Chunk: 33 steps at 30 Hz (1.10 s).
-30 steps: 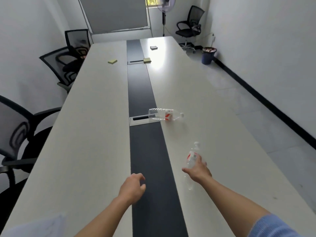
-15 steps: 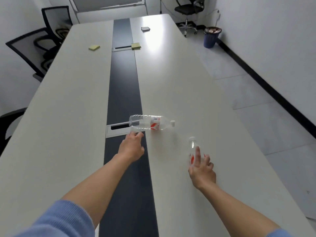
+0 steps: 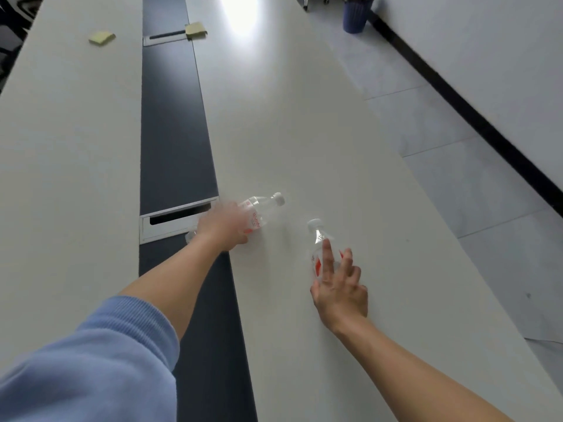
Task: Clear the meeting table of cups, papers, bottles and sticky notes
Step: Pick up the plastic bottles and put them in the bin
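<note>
The left hand [image 3: 227, 228] lies over the middle of a clear plastic bottle [image 3: 262, 208] that rests on its side on the pale surface [image 3: 304, 132]; the hand is blurred, so its fingers seem to curl round the bottle's body, but whether they have truly closed on it cannot be told. That bottle's white cap points away toward the right, and its red-printed label shows just past the knuckles. The right hand [image 3: 338, 287] holds a second clear bottle [image 3: 318, 248] with the thumb on the near side and the fingers spread loosely along its far side, the index finger stretched up toward the neck; the bottle has a white cap and a red label and is tilted away from the person. The two bottles are near each other, not touching. Just left of the left hand, a silver-framed cable hatch [image 3: 173, 222] sits in the dark strip [image 3: 170, 117] that runs down the middle of the surface. A blue sleeve [image 3: 88, 360] covers the left upper arm, while the right forearm is bare. Farther up the surface, one yellow sticky-note pad [image 3: 102, 38] lies left of the strip and another sticky-note pad [image 3: 195, 28] beside a second hatch. On the floor beyond the far right edge stands a blue waste bin [image 3: 355, 12].
</note>
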Each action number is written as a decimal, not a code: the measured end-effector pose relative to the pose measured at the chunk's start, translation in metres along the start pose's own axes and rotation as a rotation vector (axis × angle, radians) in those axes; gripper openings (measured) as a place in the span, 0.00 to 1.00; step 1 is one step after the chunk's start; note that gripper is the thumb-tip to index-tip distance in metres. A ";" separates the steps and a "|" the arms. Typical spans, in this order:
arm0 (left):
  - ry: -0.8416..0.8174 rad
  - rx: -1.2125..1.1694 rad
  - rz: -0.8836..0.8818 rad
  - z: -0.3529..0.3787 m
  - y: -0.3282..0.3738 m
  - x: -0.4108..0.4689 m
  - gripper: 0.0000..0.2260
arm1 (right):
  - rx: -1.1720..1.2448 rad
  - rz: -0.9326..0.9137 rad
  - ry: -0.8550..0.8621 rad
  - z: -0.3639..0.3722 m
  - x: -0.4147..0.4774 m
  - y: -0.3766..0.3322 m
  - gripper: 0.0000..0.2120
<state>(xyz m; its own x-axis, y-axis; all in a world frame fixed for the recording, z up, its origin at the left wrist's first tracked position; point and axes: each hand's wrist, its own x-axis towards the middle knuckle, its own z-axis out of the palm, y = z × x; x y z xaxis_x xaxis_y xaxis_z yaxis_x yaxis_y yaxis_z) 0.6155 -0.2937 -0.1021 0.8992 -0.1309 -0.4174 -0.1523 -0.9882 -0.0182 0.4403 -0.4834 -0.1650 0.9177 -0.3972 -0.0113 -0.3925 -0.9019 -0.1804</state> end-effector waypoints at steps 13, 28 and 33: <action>-0.204 -0.438 -0.180 0.081 -0.047 -0.254 0.31 | -0.016 -0.035 -0.265 -0.044 -0.097 0.029 0.30; -0.108 -0.783 0.016 0.091 -0.006 -0.439 0.26 | 0.299 0.333 -0.488 -0.120 -0.307 0.164 0.51; -0.170 -0.778 0.119 0.088 0.048 -0.481 0.25 | 0.495 0.492 -0.371 -0.174 -0.363 0.235 0.46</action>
<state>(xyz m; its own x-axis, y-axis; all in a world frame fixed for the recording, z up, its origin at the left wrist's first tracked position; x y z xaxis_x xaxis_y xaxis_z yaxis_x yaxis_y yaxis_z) 0.1397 -0.2715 0.0174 0.8108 -0.2864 -0.5105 0.1430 -0.7488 0.6472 0.0043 -0.5806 -0.0326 0.6402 -0.5697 -0.5153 -0.7659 -0.4220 -0.4850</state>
